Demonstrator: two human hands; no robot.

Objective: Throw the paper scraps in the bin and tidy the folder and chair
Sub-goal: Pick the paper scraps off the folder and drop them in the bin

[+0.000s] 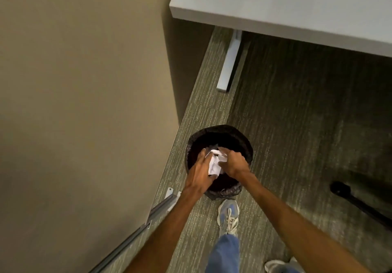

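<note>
A round black bin (222, 134) lined with a dark bag stands on the carpet by the wall. Directly over its mouth I hold crumpled white paper scraps (214, 164) between both hands. My left hand (201, 171) cups the paper from the left, fingers pressed on it. My right hand (232, 163) grips it from the right with curled fingers. A black chair base leg (358, 201) shows at the right edge. No folder is in view.
A grey desk top (297, 5) juts in at upper right, its metal foot (228, 65) on the carpet. A beige partition wall (84, 103) fills the left, with a metal rail (131, 233) at its base. My shoes (229, 216) stand just behind the bin.
</note>
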